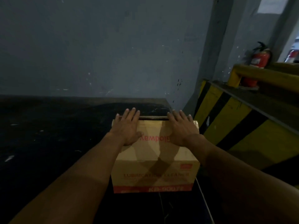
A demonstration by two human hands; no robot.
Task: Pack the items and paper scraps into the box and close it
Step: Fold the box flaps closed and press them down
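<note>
**Head view: both hands flat on a shut cardboard box**

The head camera looks down on a cardboard box (155, 159) standing on a dark surface (48, 135), close to that surface's right edge and short of its far right corner. The top flaps are down. A thin dark gap shows along the box's far top edge, between the two hands. The top carries red lettering that reads upside down from here; the near side has red print and a red band along its bottom.

The left hand (127, 128) lies palm down on the left part of the top, fingers spread and straight, their tips reaching the far edge. The right hand (181, 129) lies the same way on the right part, fingers spread, tips at the far edge. Neither hand grips anything; both rest flat on the cardboard. Their forearms run in from the lower corners and throw crossed shadows over the top and front of the box.

Small pale flecks are scattered on the dark surface to the left of the box; they are too small to tell what they are. Behind stands a grey wall (105, 46). To the right is a yellow-and-black striped barrier (234, 123), and behind it a red fire extinguisher (258, 62).
</note>
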